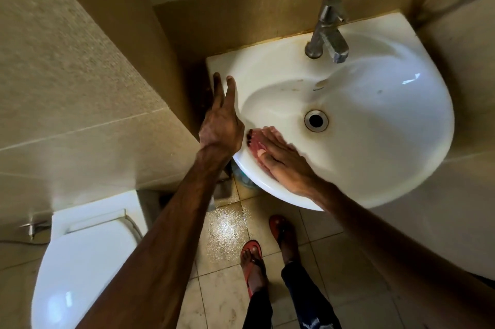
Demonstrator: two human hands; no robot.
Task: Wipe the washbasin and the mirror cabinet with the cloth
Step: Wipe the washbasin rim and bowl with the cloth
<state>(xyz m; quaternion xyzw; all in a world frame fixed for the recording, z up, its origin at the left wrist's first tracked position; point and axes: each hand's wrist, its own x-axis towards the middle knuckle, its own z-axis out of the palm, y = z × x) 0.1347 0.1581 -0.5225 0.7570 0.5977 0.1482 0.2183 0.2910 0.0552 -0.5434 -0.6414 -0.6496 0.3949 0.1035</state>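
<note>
The white washbasin (375, 119) hangs on the tiled wall, with brownish marks near its back rim and around the drain (316, 120). My right hand (284, 162) lies flat on a reddish cloth (255, 141), pressing it against the inner left slope of the bowl near the front rim. My left hand (221, 125) rests on the basin's left rim, fingers stretched out toward the back corner and holding nothing. The mirror cabinet is out of view.
A chrome tap (328, 31) stands at the basin's back rim. A white toilet (83, 256) with its lid down sits at the lower left, close to my left arm. Tiled walls close in on both sides. My feet in red sandals (251, 261) stand on the glossy floor below.
</note>
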